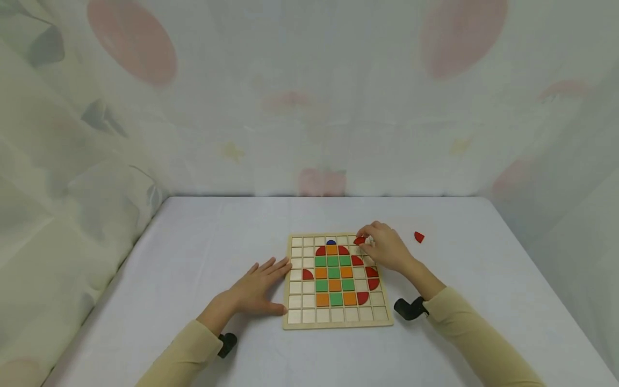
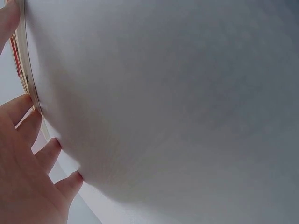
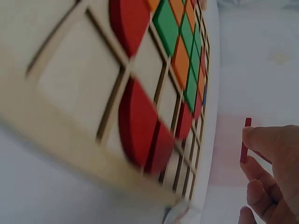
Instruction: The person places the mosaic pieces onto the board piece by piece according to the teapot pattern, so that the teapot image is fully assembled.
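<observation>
A square wooden grid board (image 1: 338, 317) lies on the table, with green and orange square tiles in its middle columns. Red quarter-round tiles (image 1: 362, 298) sit about them, mostly on the right side, and a blue half-round tile (image 1: 331, 242) is in the top row. Between thumb and finger, my right hand (image 1: 388, 249) pinches a red quarter-round tile (image 3: 246, 140) over the board's top right corner. My left hand (image 1: 257, 288) lies with fingers spread, fingertips and thumb against the board's left edge. Part of the top right corner is hidden by the right hand.
One loose red quarter-round tile (image 1: 419, 237) lies on the white tablecloth (image 1: 217, 231), right of the board. Patterned cloth (image 1: 309, 123) hangs behind the table and at both sides. A black device (image 1: 410, 309) is on the right wrist, another (image 1: 227, 344) on the left.
</observation>
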`<act>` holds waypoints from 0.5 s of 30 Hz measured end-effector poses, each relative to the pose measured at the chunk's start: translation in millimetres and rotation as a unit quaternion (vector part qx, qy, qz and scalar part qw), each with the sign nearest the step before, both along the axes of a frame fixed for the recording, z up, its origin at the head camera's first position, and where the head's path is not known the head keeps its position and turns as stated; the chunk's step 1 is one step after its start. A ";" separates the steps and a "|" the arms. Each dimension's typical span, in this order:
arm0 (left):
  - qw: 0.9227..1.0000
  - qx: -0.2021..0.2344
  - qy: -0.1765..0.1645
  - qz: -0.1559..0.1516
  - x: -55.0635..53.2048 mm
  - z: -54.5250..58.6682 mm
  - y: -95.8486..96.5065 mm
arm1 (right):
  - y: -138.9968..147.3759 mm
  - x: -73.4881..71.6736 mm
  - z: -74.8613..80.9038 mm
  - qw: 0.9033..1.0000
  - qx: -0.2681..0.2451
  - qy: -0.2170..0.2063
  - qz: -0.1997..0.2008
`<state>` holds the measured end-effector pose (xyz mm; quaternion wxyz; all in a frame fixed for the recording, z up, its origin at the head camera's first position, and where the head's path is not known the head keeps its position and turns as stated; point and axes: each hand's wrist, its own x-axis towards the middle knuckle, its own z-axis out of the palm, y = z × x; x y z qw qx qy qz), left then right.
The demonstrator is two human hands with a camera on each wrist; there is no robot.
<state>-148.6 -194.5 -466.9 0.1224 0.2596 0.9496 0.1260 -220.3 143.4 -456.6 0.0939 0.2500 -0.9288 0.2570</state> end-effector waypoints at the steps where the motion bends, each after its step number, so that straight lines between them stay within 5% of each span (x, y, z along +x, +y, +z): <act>1: 1.000 0.000 0.000 0.000 -0.3 -0.3 0.0 | -5.3 1.4 -0.5 1.000 0.001 0.002 0.007; 15: 1.000 0.004 0.000 0.000 1.1 2.0 0.9 | -65.5 20.6 -6.2 0.993 0.015 0.039 0.108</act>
